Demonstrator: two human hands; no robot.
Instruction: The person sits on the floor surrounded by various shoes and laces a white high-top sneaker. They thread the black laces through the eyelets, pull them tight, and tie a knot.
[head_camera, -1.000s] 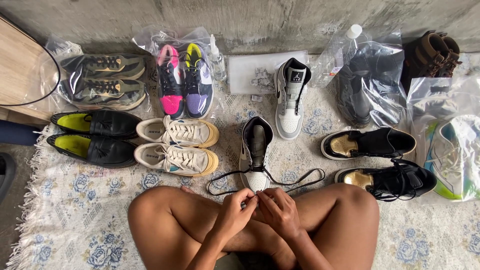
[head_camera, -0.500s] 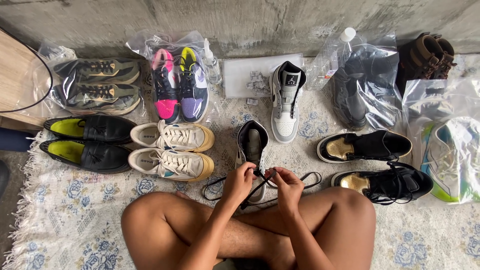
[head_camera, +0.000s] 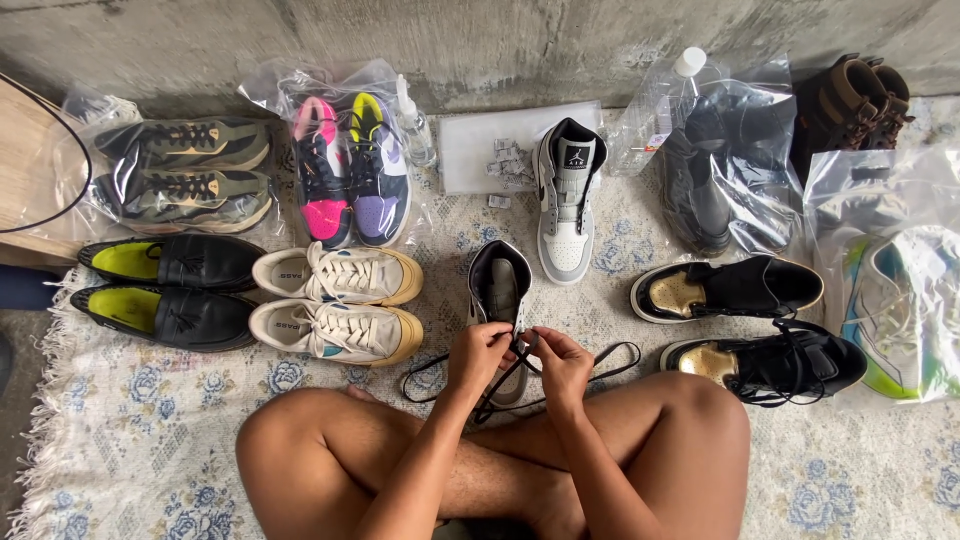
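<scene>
A grey and white high-top sneaker (head_camera: 500, 285) with a dark opening lies on the rug right in front of my crossed legs. Both hands work at its lower part. My left hand (head_camera: 478, 356) pinches a black shoelace (head_camera: 600, 357) at the sneaker's eyelets. My right hand (head_camera: 560, 362) pinches the same lace just to the right. The lace loops out on both sides over the rug. The matching high-top (head_camera: 565, 200) stands farther back, without a lace that I can see.
Shoes surround me on the floral rug (head_camera: 130, 440): cream sneakers (head_camera: 335, 300), black loafers (head_camera: 165, 290), black and gold sneakers (head_camera: 740, 320), bagged pairs along the concrete wall (head_camera: 350, 165), a plastic bottle (head_camera: 665, 100), brown boots (head_camera: 850, 105).
My hands have moved forward from my lap to the sneaker, carrying the lace ends up to its eyelets. The view has shifted slightly.
</scene>
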